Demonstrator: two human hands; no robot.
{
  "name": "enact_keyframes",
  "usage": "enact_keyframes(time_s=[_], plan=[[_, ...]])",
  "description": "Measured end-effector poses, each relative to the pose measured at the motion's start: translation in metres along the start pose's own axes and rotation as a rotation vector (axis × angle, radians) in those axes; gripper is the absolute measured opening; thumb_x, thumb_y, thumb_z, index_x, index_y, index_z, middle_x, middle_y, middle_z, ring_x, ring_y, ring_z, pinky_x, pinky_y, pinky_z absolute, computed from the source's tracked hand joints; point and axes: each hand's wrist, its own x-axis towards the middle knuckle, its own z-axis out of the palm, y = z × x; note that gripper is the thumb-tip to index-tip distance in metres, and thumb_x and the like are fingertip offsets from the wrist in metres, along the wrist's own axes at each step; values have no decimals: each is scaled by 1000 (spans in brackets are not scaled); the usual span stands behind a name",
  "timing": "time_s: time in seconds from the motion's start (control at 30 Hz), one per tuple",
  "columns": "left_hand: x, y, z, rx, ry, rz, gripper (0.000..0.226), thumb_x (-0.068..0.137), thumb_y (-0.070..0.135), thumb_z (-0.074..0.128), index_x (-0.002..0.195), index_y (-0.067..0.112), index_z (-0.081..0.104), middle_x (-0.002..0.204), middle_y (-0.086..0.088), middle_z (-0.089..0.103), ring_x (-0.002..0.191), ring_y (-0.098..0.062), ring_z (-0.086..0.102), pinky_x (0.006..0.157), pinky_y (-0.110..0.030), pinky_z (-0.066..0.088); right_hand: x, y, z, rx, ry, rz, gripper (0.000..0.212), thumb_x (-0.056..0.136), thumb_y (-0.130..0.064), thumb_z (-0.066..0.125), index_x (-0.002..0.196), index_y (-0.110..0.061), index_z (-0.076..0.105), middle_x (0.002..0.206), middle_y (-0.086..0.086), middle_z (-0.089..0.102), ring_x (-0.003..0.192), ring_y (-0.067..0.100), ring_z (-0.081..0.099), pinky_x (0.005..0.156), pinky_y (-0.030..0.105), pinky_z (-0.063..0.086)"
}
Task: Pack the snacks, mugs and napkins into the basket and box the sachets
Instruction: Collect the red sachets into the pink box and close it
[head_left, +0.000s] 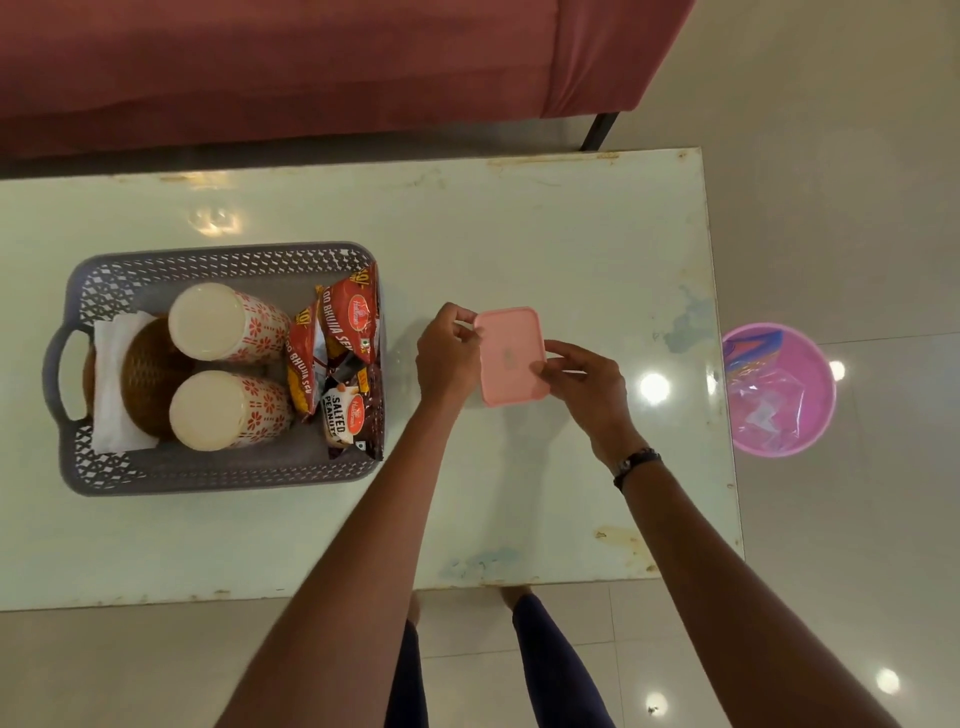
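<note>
A pink lidded box sits on the pale table, right of centre. My left hand grips its left edge and far corner. My right hand grips its right edge with the thumb on the lid. The box's contents are hidden by the lid. At the left stands a grey lattice basket. It holds two floral mugs lying on their sides, white napkins with a woven holder, and red and brown snack packets.
A pink bin with a plastic liner stands on the floor past the table's right edge. A maroon sofa runs along the far side. My legs are at the table's near edge.
</note>
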Motion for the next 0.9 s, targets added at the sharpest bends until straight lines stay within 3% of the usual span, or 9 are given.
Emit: enact_keyframes(time_s=[0.1, 0.23, 0.33, 0.53, 0.63, 0.9], plan=[[-16, 2, 0, 190, 76, 125, 24, 88, 10, 57, 112, 11, 54, 115, -8, 59, 104, -26, 58, 79, -33, 48, -2, -4, 2, -11, -2, -12, 30, 81, -10, 71, 110, -17, 69, 85, 5, 69, 83, 20, 68, 88, 39, 56], [-63, -12, 2, 441, 137, 436, 44, 88, 6, 54, 131, 10, 43, 137, -8, 46, 124, -23, 44, 87, -31, 50, -5, 0, 15, 3, 43, -25, 33, 80, -13, 72, 111, -23, 68, 89, 7, 72, 86, 21, 71, 87, 41, 57], [-89, -38, 4, 577, 92, 569, 49, 87, 11, 60, 134, 8, 45, 140, -10, 49, 130, -26, 46, 95, -32, 47, -8, 2, 32, -15, 29, -64, 37, 82, -15, 68, 118, -24, 64, 92, 6, 73, 86, 19, 71, 87, 38, 57], [-106, -69, -3, 692, 45, 460, 65, 84, 18, 66, 140, 5, 38, 145, -12, 43, 135, -24, 40, 103, -29, 26, -14, -2, 63, -111, -44, -127, 41, 85, -15, 66, 125, -21, 59, 101, 9, 70, 92, 20, 67, 84, 24, 54], [-106, -73, -8, 686, 62, 427, 67, 83, 18, 67, 140, 3, 36, 145, -14, 42, 134, -26, 41, 103, -31, 27, -17, -1, 74, -141, -61, -138, 41, 86, -16, 66, 126, -21, 58, 101, 7, 70, 93, 18, 66, 79, 16, 51], [-107, -83, -17, 686, 89, 398, 69, 80, 19, 70, 139, 2, 39, 143, -15, 45, 131, -28, 44, 100, -31, 34, -21, 2, 93, -206, -76, -155, 41, 88, -18, 64, 128, -19, 56, 106, 6, 70, 92, 15, 62, 83, 19, 48]])
